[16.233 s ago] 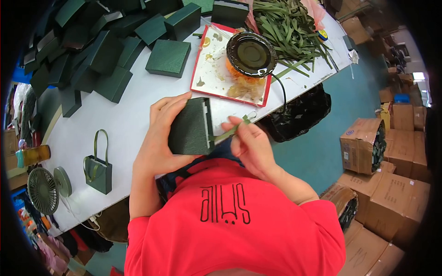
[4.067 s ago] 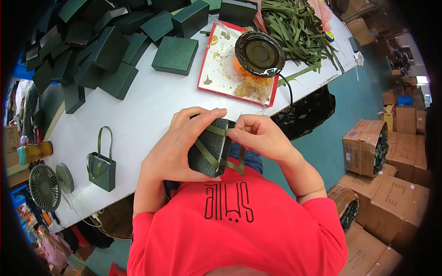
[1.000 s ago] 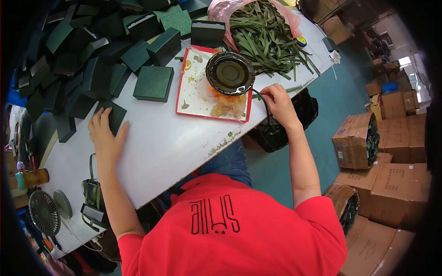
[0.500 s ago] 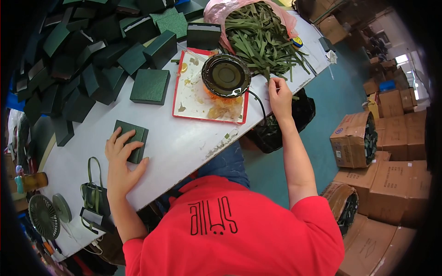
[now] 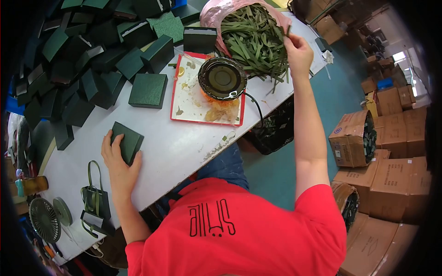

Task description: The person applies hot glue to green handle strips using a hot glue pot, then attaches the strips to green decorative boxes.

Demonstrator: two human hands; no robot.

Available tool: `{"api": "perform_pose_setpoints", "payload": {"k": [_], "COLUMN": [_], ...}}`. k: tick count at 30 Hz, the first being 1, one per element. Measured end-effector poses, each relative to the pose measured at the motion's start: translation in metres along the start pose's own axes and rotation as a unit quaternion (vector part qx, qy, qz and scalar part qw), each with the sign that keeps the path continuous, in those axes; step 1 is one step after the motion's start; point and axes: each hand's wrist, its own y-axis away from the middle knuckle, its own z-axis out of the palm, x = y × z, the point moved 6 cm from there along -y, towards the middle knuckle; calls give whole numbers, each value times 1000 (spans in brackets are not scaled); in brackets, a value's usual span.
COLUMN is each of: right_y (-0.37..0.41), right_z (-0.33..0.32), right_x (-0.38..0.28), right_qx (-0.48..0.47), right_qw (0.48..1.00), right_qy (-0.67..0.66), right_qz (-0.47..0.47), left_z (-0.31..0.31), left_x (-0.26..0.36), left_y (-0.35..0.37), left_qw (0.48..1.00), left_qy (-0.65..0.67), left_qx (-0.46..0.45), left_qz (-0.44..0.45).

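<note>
A small dark green box (image 5: 131,140) lies on the white table, with the fingers and thumb of my left hand (image 5: 120,161) curved around its edges. My right hand (image 5: 299,53) is pinched at the right side of a pink bag (image 5: 209,16) full of green ribbon strips (image 5: 253,41). A short dark green strip end shows at its fingertips. Left of the ribbons, a round black pot (image 5: 222,78) of dark shiny liquid stands on a stained white tray with a red rim (image 5: 173,99). Another green box (image 5: 148,90) lies beside that tray.
Many green boxes (image 5: 94,87) are heaped at the upper left. Small bags with ribbon handles (image 5: 95,201) and a fan (image 5: 44,220) are at the lower left. A black cable (image 5: 258,106) runs off the table edge. Cartons (image 5: 347,138) stand on the floor at right.
My right hand has moved up and to the right, from the ribbons' lower edge to the bag's right side. My left hand and its box have shifted slightly left, with the fingers now around the box's edges.
</note>
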Motion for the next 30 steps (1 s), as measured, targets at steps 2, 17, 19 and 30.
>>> {"api": "perform_pose_setpoints", "payload": {"k": [2,17,19,30], "right_y": [-16,-48,-50,-58], "right_z": [12,1,11,-11], "right_x": [15,15,29,-11], "right_qx": [-45,-37,-85,120], "right_qw": [997,984,970,940], "right_qy": [58,-170,-201,-288], "right_qz": [26,28,105,-137], "left_z": [2,4,3,13], "left_x": [1,28,29,26], "left_y": [-1,-2,-2,0], "left_qw": [1000,981,977,998], "left_qy": [23,-9,-29,53], "left_qx": [-8,-167,-185,-33], "left_qz": [-12,97,104,-8]}}
